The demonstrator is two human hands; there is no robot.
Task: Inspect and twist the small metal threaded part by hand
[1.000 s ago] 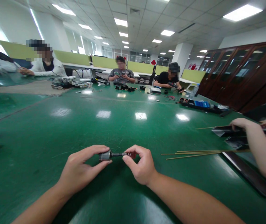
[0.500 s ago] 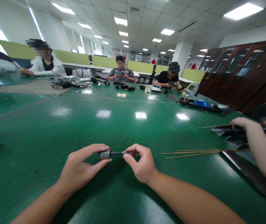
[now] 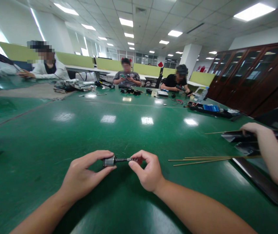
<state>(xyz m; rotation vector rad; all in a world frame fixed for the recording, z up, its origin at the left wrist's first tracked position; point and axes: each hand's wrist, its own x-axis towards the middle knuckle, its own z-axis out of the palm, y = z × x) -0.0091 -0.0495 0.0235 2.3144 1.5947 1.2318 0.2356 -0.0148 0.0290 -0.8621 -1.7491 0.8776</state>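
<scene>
Between thumb and fingers of my left hand (image 3: 84, 172) is the thick end of a metal cylinder with a thin dark shaft (image 3: 109, 161), which looks like a small motor part. The shaft points right, lying level. Its ridged far end is pinched by my right hand (image 3: 147, 169), whose fingers partly hide that tip. Both hands are close to the green table (image 3: 124, 136); whether the part touches the surface I cannot tell.
Several thin brass-coloured rods (image 3: 200, 159) lie to the right, beside a dark flat strip (image 3: 258, 182) and another person's forearm (image 3: 273, 156). Electronic parts (image 3: 68, 85) and a black tray (image 3: 212, 109) are farther back. Other people sit around the table.
</scene>
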